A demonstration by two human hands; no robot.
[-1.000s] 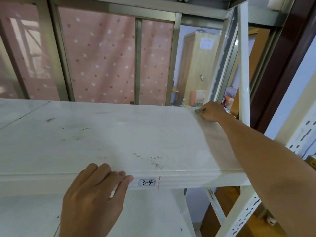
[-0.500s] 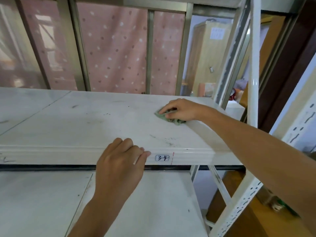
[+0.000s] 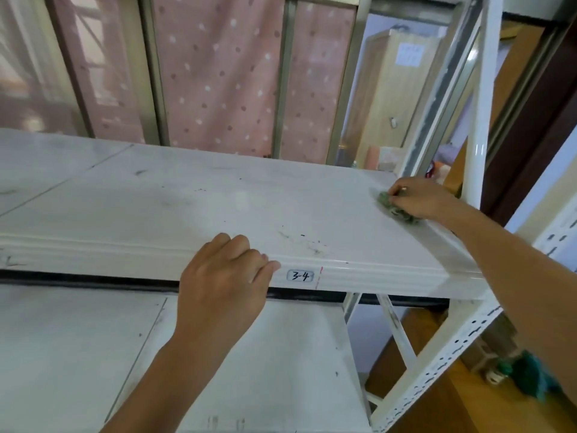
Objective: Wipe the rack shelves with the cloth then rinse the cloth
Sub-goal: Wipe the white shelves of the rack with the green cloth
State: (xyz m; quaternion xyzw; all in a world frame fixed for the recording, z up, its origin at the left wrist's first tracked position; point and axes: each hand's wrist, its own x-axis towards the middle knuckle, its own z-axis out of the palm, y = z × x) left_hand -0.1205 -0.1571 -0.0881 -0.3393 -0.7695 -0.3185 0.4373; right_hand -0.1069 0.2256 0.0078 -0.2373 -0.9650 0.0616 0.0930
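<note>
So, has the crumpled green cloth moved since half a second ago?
Yes: the crumpled green cloth slid right, away from the 3-4 label, toward the white upright post.

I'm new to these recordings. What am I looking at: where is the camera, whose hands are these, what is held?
There is no machine: a person wears one camera on the head, looking forward and down, so both arms are theirs. The right hand grips a green cloth pressed on the right end of the upper shelf of a white rack. The left hand holds that shelf's front edge beside a label reading 3-4. Near it lie dark smudges.
</note>
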